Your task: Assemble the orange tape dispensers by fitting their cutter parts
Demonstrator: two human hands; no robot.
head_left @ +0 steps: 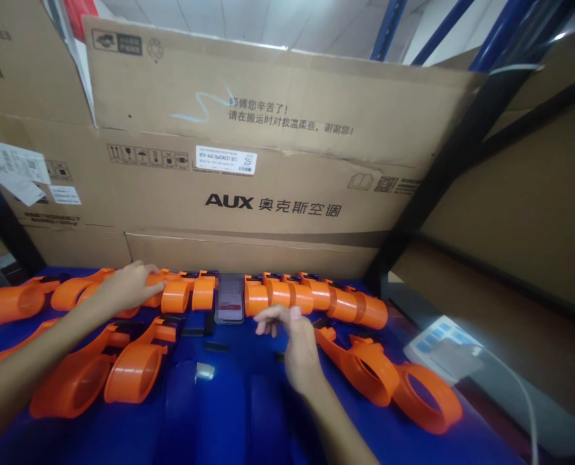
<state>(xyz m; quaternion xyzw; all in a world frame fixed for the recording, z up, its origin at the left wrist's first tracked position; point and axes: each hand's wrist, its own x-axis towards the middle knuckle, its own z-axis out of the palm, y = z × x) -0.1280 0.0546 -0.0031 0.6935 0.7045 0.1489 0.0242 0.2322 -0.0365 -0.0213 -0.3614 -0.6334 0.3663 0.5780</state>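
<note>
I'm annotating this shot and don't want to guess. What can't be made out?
All in the head view:
Left hand: its own fingers hide whether it grips an orange ring or only touches one.
Front-left orange ring: mostly covered by the left forearm, and cut off by the picture's edge.
Phone: a pixelated patch obscures much of its screen.
White carton label: its finest print is too small to read.

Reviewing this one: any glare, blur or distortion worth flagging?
Head view: bright patch, probably glare, on the blue surface; white device soft, partly washed out; phone pixelated near its top; right-hand shelf post slants, perhaps wide-lens distortion; orange rings and AUX print remain readable.
</note>
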